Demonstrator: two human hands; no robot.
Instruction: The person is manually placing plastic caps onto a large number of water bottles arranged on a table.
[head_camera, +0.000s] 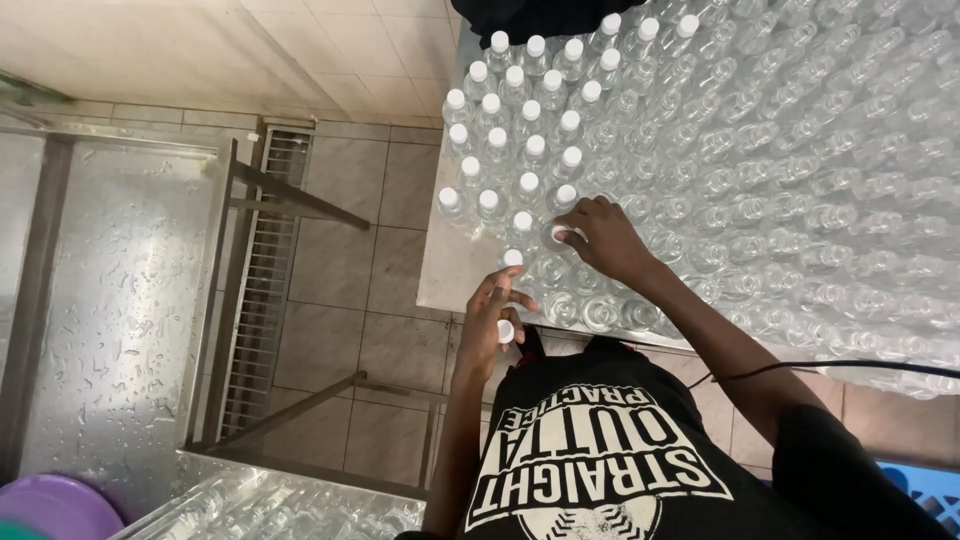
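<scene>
Capping is the step in hand. The left hand (492, 322) hovers at the desk (450, 270) edge, its grip closed on spare white caps (506, 330), just below a capped bottle (513, 258). To its right, the right hand (603, 238) pinches 1 cap (560, 235) onto a bottle; pressing it square looks next, then the uncapped bottles (780, 170) beyond
</scene>
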